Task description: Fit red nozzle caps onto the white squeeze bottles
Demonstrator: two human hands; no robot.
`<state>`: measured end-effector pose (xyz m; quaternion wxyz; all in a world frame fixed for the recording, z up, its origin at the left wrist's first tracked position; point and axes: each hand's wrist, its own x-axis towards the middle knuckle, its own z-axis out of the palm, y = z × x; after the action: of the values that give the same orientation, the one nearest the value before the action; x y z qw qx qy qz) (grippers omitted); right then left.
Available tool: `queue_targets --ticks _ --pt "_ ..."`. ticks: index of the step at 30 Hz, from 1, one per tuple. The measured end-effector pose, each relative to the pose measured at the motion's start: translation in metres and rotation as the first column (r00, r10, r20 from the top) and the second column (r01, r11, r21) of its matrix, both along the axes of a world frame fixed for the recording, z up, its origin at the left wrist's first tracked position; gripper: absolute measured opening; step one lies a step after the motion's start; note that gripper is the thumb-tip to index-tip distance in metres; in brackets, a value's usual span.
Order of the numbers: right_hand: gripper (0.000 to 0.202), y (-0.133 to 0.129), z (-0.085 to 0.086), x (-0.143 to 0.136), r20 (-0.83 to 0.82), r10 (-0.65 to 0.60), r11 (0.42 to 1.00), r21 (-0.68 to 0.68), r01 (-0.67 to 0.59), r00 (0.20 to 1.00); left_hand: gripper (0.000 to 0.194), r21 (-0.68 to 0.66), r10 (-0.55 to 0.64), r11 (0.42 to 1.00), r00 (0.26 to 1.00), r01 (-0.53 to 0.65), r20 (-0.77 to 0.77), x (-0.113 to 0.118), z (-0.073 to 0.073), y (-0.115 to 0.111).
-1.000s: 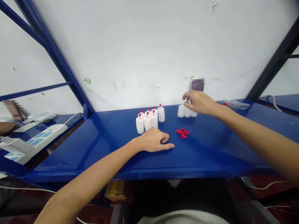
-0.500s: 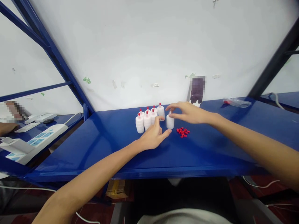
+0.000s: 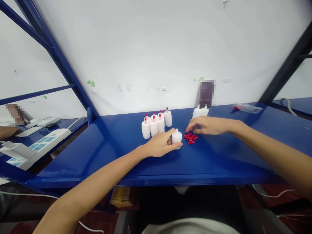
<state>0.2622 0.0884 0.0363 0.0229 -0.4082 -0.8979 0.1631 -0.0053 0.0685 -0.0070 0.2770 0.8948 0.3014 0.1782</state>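
A white squeeze bottle (image 3: 176, 137) with a bare nozzle stands upright on the blue table, and my left hand (image 3: 159, 143) grips it between thumb and fingers. My right hand (image 3: 204, 125) hovers at the far edge of a small heap of red caps (image 3: 190, 138), fingers apart and bent down toward it. Whether the fingertips touch a cap cannot be made out. To the left, several white bottles with red caps (image 3: 153, 125) stand grouped together. Behind my right hand are white bottles without caps (image 3: 200, 112), partly hidden by it.
A clear plastic bag (image 3: 248, 107) with something red in it lies at the back right of the blue table (image 3: 109, 156). Blue metal posts (image 3: 58, 55) rise at the left. A white power strip (image 3: 41, 146) sits on the neighbouring surface, where another person's hand (image 3: 8, 132) shows.
The uncapped bottle has come toward me and is now in my left hand. My right hand has let go of it and moved right, to the red caps.
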Motion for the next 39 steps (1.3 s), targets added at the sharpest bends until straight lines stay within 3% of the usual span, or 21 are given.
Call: queue_targets --ticks 9,14,16,19,26,30,39 --pt "0.032 0.012 -0.005 -0.006 -0.010 0.017 0.999 -0.035 -0.018 1.000 0.042 0.051 -0.030 0.998 0.997 0.033 -0.068 -0.003 0.002 0.001" --pt "0.027 0.013 -0.005 -0.009 0.020 -0.040 0.999 -0.036 0.041 0.999 0.056 -0.033 -0.051 0.998 0.998 0.050 -0.029 -0.005 0.005 -0.002" --pt "0.026 0.009 0.000 -0.011 0.002 -0.065 0.997 -0.037 0.065 0.998 0.060 -0.070 -0.049 0.996 0.999 0.050 0.017 -0.005 0.006 -0.003" --pt "0.028 -0.004 0.014 -0.019 -0.071 -0.073 0.997 -0.029 0.071 0.995 0.051 -0.084 -0.071 0.993 0.994 0.078 0.082 -0.006 0.004 -0.003" --pt "0.029 -0.039 0.038 -0.046 -0.129 0.023 0.999 -0.027 -0.026 0.991 0.033 -0.059 -0.098 0.993 0.987 0.106 0.131 -0.005 0.002 -0.001" --pt "0.031 -0.043 0.040 -0.047 -0.166 -0.005 1.000 0.012 0.008 0.986 0.034 -0.044 -0.106 0.993 0.986 0.112 0.128 -0.004 0.003 -0.002" --pt "0.032 -0.050 0.036 -0.062 -0.141 0.114 0.975 0.204 -0.084 0.983 0.038 -0.014 -0.089 0.996 0.993 0.090 0.074 -0.004 -0.001 0.001"
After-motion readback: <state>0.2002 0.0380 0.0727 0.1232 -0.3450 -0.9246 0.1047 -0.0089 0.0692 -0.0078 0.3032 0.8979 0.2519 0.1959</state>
